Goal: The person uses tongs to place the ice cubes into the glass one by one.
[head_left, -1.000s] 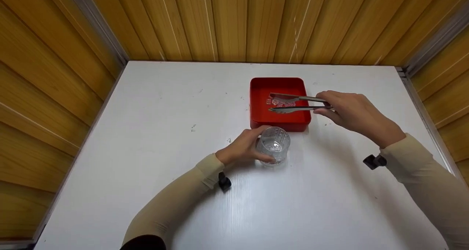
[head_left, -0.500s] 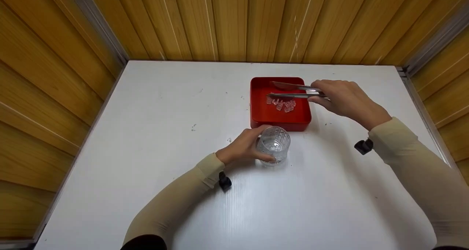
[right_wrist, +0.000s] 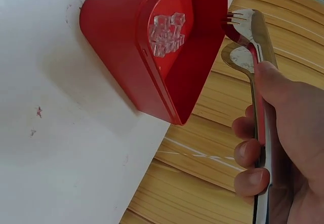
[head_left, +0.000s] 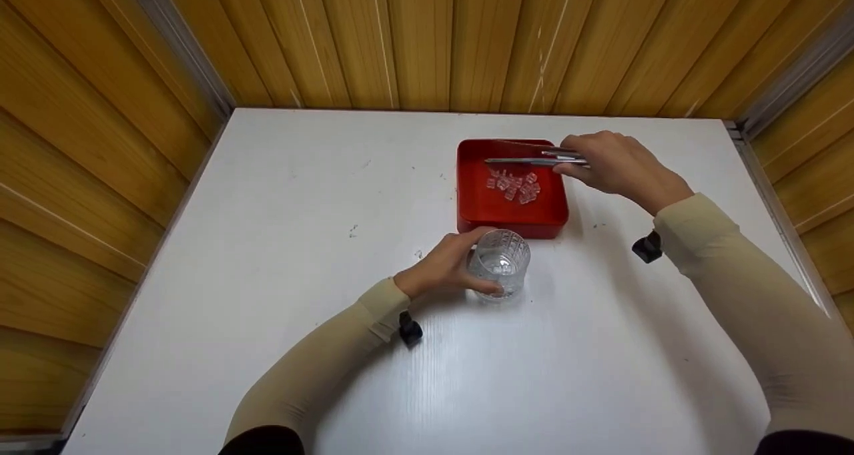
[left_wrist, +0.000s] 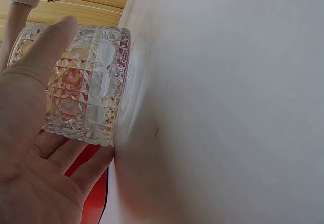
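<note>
My left hand (head_left: pixel 448 266) curls round a clear cut-glass tumbler (head_left: pixel 514 261) standing upright on the table, just in front of a red square tray (head_left: pixel 475 209). In the left wrist view, the thumb lies along one side of the tumbler (left_wrist: pixel 88 89) and the fingers along the other. With my right hand (head_left: pixel 617 165) I grip metal serving tongs (head_left: pixel 534 162) above the tray's back part. The right wrist view shows the tongs (right_wrist: pixel 259 105) with one forked tip and one spoon-shaped tip, spread apart with nothing between them. Several clear cubes (right_wrist: pixel 167 34) lie in the tray, below the tongs.
The white table (head_left: pixel 320 195) ends at a wood-panelled wall (head_left: pixel 413 41) at the back, with more panels (head_left: pixel 73 175) on the left and right. The tumbler stands close to the tray's front wall.
My right hand has moved the tongs back and left over the tray, from above the cubes to near its far edge. More cubes now show. The left hand and tumbler have stayed put.
</note>
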{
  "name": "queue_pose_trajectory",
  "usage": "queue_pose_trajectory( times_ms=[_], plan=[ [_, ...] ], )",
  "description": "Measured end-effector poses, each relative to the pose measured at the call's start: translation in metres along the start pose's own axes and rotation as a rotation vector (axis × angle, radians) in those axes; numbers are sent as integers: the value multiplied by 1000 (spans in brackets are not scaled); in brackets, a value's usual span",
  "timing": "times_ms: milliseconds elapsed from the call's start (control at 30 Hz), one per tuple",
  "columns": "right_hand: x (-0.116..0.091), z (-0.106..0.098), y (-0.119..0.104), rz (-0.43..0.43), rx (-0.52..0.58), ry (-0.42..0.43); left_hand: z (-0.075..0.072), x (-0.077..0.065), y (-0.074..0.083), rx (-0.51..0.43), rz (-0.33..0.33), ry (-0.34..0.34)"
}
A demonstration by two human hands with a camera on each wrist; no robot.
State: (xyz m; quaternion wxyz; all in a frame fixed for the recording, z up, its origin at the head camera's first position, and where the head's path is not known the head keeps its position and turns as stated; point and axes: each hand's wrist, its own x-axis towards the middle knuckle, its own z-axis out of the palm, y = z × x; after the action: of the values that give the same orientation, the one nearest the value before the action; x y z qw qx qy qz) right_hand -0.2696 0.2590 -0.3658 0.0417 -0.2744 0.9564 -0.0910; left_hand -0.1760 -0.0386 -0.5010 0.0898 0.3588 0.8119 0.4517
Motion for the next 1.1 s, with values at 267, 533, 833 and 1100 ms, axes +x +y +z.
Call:
queue_pose_trajectory(
  times_ms=[267, 533, 833, 1100],
  plan=[
    [17, -3, 0, 27, -10, -54, -1, 0, -1, -7, -4, 1],
    [32, -7, -4, 33, -26, -98, 0, 0, -2, -12, 6, -2],
    [43, -3, -1, 48, -47, -141, 0, -1, -2, -16, 16, 6],
    [50, 1, -3, 78, -50, -167, 0, -1, -2, -28, 13, 6]
  ],
)
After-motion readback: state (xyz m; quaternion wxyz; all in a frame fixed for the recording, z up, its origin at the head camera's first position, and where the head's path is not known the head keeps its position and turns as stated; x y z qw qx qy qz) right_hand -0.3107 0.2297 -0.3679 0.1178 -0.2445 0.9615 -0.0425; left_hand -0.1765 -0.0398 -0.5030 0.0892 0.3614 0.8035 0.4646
